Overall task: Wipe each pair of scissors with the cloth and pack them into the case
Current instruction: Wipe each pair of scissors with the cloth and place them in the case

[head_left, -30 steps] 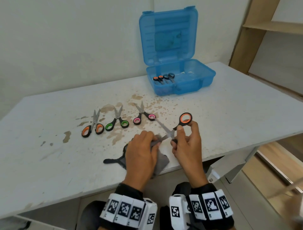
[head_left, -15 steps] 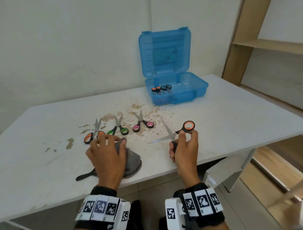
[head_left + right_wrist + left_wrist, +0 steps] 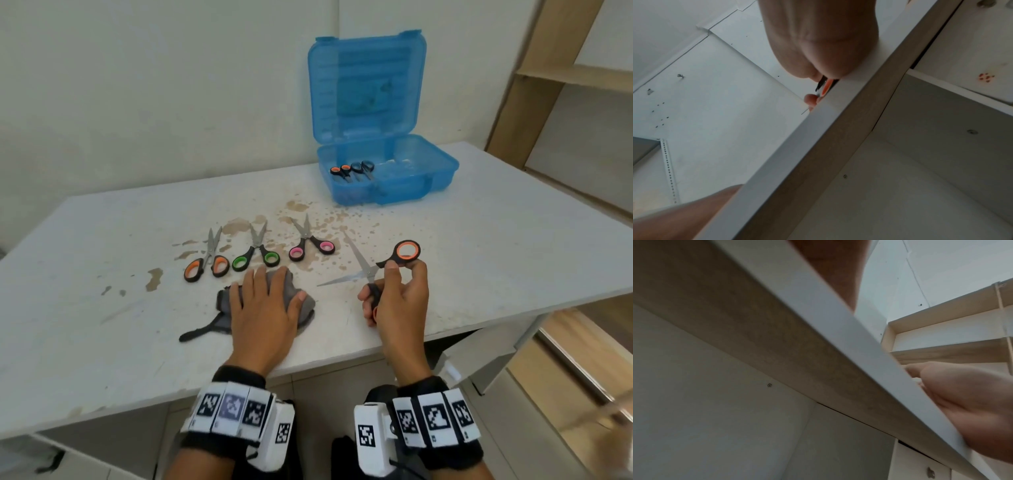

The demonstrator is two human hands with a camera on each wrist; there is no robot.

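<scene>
I see grey cloth (image 3: 301, 305) flat near table's front edge; orange-handled scissors (image 3: 376, 267) raised, blades spread; open blue case (image 3: 418, 181) at back edge.

White desk (image 3: 479, 260) w/ brown stains near centre, set against pale wall (image 3: 137, 85). Wooden shelf unit (image 3: 565, 75) at right; wood floor (image 3: 575, 342) below.

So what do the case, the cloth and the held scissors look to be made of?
Case: translucent blue moulded plastic, glossy; the contents show through its walls.
Cloth under the left hand: soft grey fabric, matte, rumpled, possibly microfibre.
Scissors in the right hand: bright metal blades, likely steel; black handles with orange loop lining, seemingly plastic or rubber.
</scene>
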